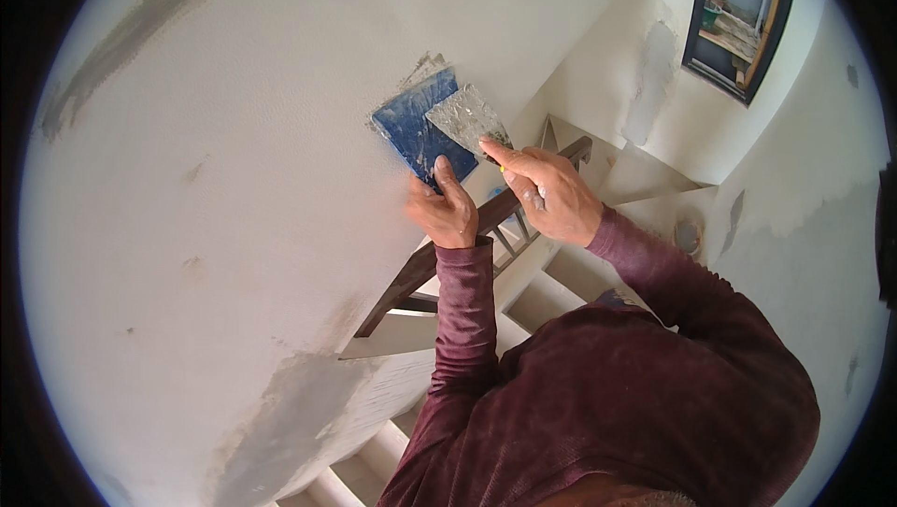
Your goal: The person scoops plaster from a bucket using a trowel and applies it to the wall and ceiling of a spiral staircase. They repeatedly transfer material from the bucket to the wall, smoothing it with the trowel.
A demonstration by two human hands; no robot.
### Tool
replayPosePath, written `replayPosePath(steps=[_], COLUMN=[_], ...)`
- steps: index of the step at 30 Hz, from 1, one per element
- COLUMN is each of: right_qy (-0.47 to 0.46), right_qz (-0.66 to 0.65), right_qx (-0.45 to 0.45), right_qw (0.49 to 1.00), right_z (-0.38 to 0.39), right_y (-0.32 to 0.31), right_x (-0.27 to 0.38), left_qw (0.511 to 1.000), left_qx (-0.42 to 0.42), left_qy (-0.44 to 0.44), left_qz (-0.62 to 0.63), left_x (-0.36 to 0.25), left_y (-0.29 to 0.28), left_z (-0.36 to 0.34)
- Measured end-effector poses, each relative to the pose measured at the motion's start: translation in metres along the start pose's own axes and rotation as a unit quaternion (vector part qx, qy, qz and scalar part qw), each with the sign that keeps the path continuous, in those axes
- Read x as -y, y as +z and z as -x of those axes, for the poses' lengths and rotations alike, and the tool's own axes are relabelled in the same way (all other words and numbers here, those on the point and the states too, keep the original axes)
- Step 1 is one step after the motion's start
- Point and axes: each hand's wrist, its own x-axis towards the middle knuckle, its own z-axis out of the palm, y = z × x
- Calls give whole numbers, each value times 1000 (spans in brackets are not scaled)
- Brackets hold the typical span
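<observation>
My left hand [447, 208] grips a flat blue plate [418, 124] by its lower edge, with the thumb over its face. Pale smears mark the blue surface. Closed round the handle of a putty knife [464, 115] is my right hand [553, 191], its index finger stretched toward the blade. The wide blade, coated in greyish-white paste, overlaps the plate's right side; whether it touches cannot be told. Behind the plate's upper left edge, a rough grey patch [428, 66] shows on the white wall [234, 189]. My hand hides most of the knife's handle.
Beyond my hands, a dark handrail [500, 208] slants over the stairs [547, 299]. A dark-framed window [743, 21] stands at the upper right. Grey filler patches mark the walls, including a broad one [290, 418] at lower left and another [651, 82] beneath the window.
</observation>
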Motion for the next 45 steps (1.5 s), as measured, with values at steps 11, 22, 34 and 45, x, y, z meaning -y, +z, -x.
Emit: replayPosePath(steps=[11, 22, 34, 45], right_qy=[7, -10, 16, 12], right_qz=[15, -22, -61, -154], right_qx=[-1, 100, 307, 305], right_qw=[1000, 995, 950, 940], right_z=[-25, 48, 95, 125], right_y=[-21, -95, -119, -103], right_x=[-10, 6, 1, -22], left_qw=[999, 947, 901, 970], left_qx=[29, 126, 98, 83], left_qy=[-3, -220, -315, -227], left_qz=[34, 196, 281, -27], left_x=[-4, -70, -101, -102], left_y=[-4, -46, -23, -19], left_z=[-3, 50, 132, 172])
